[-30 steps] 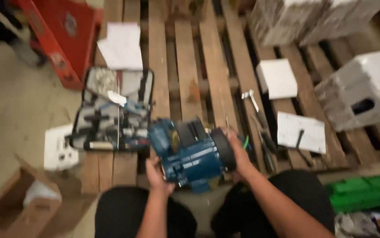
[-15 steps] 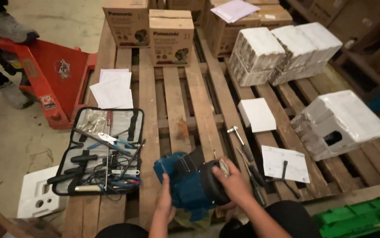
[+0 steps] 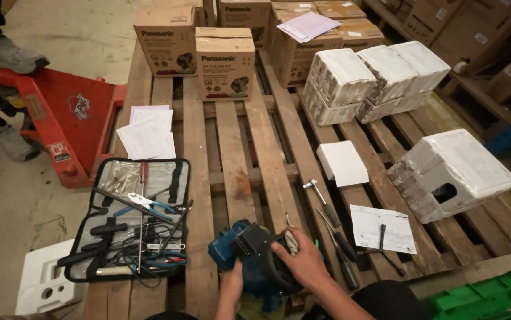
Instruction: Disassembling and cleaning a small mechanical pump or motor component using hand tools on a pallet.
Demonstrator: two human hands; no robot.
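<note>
Wooden pallet slats (image 3: 235, 136) lie bare ahead of the blue pump (image 3: 249, 261), gripped at the near edge by the left hand (image 3: 230, 287) and right hand (image 3: 303, 261). Open tool case (image 3: 131, 216) crowds left; screwdrivers (image 3: 335, 234) right.

Before me: one blue pump motor (image 3: 249, 261) in my fingers; one open tool case (image 3: 131, 219); three white foam blocks (image 3: 457, 172); one red pallet jack (image 3: 60, 124).

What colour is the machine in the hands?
Blue, with a black end cap: the motor, head view.
</note>
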